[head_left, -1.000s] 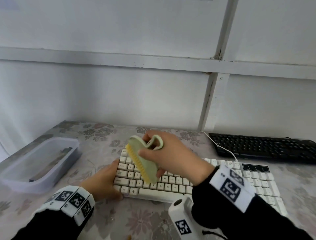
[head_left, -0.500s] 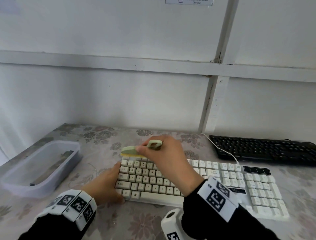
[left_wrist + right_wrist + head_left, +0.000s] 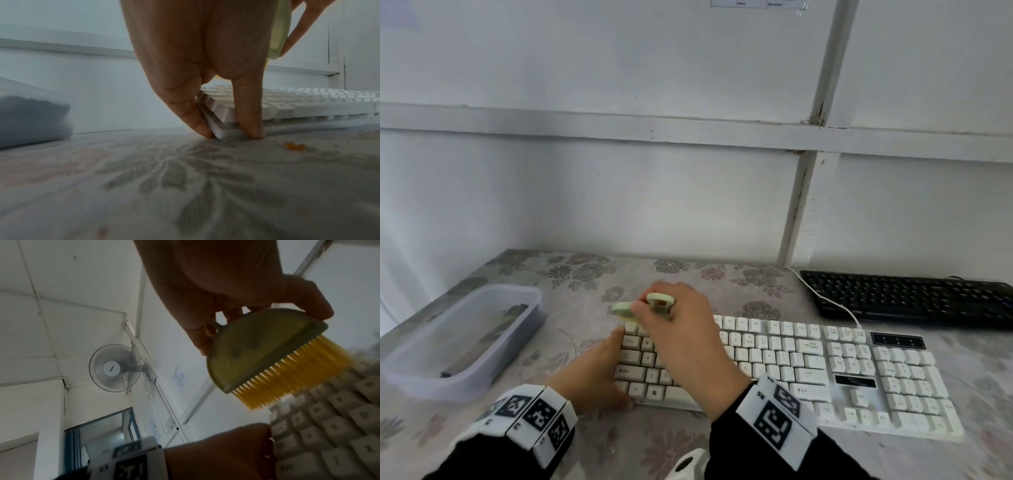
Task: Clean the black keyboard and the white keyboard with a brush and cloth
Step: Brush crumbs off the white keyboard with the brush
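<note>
The white keyboard (image 3: 808,370) lies across the flowered table in front of me. My right hand (image 3: 681,339) grips a pale green brush (image 3: 645,305) by its looped handle. Its yellow bristles (image 3: 287,374) point down onto the far left keys (image 3: 320,418). My left hand (image 3: 592,373) pinches the keyboard's near left corner (image 3: 224,129) between thumb and finger, both tips on the tablecloth. The black keyboard (image 3: 907,298) lies at the back right, apart from both hands. No cloth shows in any view.
A translucent plastic tub (image 3: 458,339) with something dark inside stands at the left. A white cable (image 3: 825,298) runs from the white keyboard towards the wall. Orange crumbs (image 3: 294,146) lie on the tablecloth (image 3: 619,445) by the keyboard's front edge. The wall closes the table's far side.
My right hand turned the brush from tilted above the keys to bristles-down and carried it to the keyboard's far left corner. My left hand kept its hold on the near left corner.
</note>
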`<move>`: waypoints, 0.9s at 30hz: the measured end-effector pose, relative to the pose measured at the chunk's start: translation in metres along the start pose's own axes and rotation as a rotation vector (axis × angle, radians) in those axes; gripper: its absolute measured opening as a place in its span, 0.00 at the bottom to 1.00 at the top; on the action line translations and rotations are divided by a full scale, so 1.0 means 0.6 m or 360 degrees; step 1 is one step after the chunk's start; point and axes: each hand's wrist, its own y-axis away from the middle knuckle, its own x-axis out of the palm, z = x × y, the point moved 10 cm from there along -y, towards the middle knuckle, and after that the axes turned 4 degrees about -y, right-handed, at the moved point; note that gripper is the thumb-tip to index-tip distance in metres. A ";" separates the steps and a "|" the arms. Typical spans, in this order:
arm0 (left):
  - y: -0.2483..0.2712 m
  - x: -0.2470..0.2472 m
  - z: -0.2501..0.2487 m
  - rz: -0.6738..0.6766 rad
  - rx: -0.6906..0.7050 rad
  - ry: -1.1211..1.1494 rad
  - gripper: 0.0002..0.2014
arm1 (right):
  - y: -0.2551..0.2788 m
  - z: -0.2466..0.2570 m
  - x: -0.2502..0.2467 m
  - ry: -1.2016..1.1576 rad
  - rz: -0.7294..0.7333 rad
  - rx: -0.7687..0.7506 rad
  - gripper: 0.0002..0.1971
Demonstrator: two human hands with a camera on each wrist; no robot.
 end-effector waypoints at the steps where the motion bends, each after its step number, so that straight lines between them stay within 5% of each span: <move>1: 0.000 0.000 0.001 0.0001 -0.0005 -0.0006 0.50 | 0.001 -0.003 0.004 0.0089 0.0025 0.0016 0.06; 9: 0.005 -0.008 -0.020 -0.0027 0.0118 0.0032 0.50 | -0.001 -0.032 -0.052 0.0297 -0.0075 0.0127 0.15; 27: -0.006 0.004 0.003 0.0006 0.0053 0.0107 0.51 | 0.018 0.006 -0.026 0.0255 -0.0010 -0.0029 0.08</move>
